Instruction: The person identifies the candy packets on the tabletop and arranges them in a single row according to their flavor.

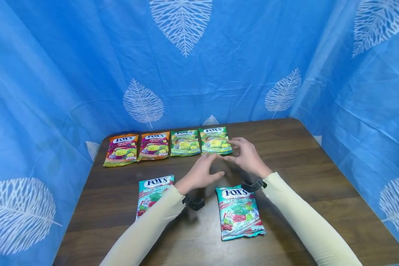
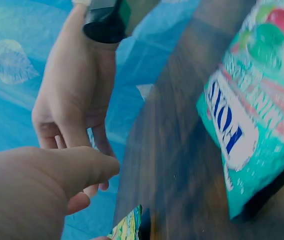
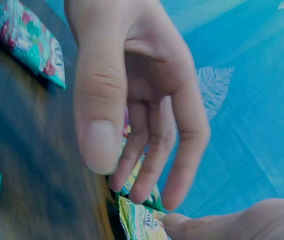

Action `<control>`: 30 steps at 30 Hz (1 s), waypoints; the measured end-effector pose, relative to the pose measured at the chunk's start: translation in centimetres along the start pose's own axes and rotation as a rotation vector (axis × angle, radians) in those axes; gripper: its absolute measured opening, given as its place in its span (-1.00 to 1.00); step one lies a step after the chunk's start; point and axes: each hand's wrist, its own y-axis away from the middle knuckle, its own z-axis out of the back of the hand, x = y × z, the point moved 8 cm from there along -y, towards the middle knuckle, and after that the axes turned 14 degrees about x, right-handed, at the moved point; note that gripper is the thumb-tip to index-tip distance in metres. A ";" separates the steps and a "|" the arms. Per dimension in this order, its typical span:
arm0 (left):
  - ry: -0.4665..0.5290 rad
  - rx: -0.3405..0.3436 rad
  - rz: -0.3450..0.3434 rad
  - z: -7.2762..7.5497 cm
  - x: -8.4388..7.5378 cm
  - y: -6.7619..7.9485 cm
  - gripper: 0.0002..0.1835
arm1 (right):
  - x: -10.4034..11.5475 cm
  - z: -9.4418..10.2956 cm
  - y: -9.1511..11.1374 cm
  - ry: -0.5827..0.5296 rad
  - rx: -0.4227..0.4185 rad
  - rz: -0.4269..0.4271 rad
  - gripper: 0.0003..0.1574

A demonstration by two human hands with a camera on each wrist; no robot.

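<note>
Over the middle of the table, my left hand (image 1: 201,173) hovers with fingers extended and thumb spread, just in front of the right-hand green Spring Tea candy bag (image 1: 215,141). My right hand (image 1: 247,157) is at that bag's right edge, fingers loosely bent and nothing gripped. The fingertips of both hands come close together near the bag's front edge. In the right wrist view, my right thumb (image 3: 217,222) overlaps the corner of a green bag. Nearer my body, a teal Mint Blossom candy bag (image 1: 240,212) lies flat below my right wrist.
Left of that bag lie another green bag (image 1: 185,143) and two orange-purple Fruits bags (image 1: 153,146), all in a row along the back edge. A second Mint Blossom bag (image 1: 154,192) is partly hidden by my left forearm. Blue leaf-print curtain (image 1: 219,74) surrounds the brown table (image 1: 299,159).
</note>
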 end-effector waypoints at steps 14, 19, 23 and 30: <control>0.172 0.095 -0.008 -2.6 -1.3 3.9 -0.45 | -0.2 0.4 6.3 -0.052 0.027 0.026 -0.19; 0.219 0.054 0.031 -3.4 -1.3 5.4 -0.43 | -0.7 -0.1 8.3 -0.079 0.054 0.010 -0.22; 0.254 0.014 0.073 -4.2 -1.1 6.5 -0.42 | -1.0 -0.3 9.7 -0.089 0.053 -0.012 -0.25; 0.323 -0.017 0.094 -5.9 -1.1 8.1 -0.41 | -2.1 -0.8 12.2 -0.120 0.042 -0.079 -0.27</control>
